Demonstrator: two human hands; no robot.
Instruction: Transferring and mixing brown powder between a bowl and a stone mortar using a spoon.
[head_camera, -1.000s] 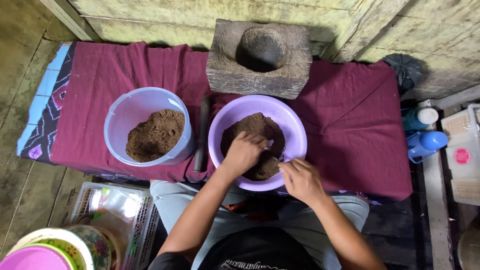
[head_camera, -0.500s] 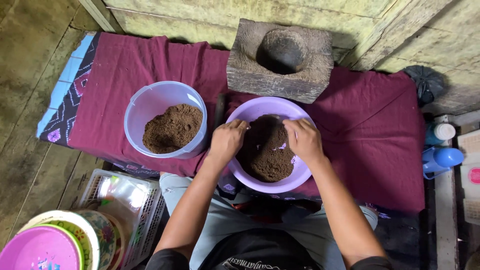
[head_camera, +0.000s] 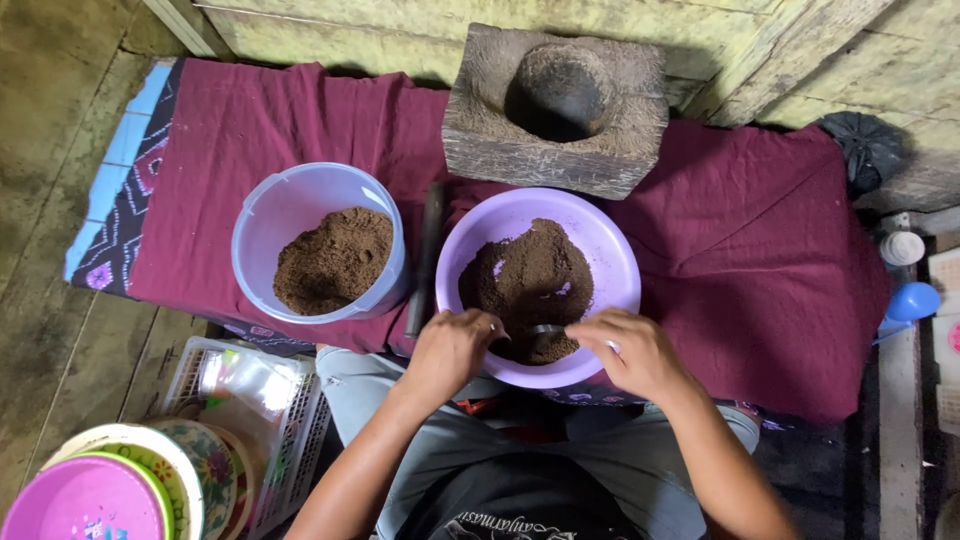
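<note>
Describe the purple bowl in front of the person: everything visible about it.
The purple bowl is round, smooth and plastic-looking, standing upright on the dark red cloth just below the wooden mortar block. It holds a mound of brown powder, with bare lilac wall showing around it. The left hand and right hand reach over its near rim; a small metal spoon lies between them.

left arm: bare forearm rises from the lower left, angled up and to the right.
left hand (head_camera: 452, 350): knuckles up, fingers curled inward, fingertips pinched toward the right.
right arm: bare forearm rises from the lower right, angled up and to the left.
right hand (head_camera: 632, 352): back of hand up, fingers bent and pointing left, closed loosely together.
spacing: hands level with each other, fingertips near but apart.
</note>
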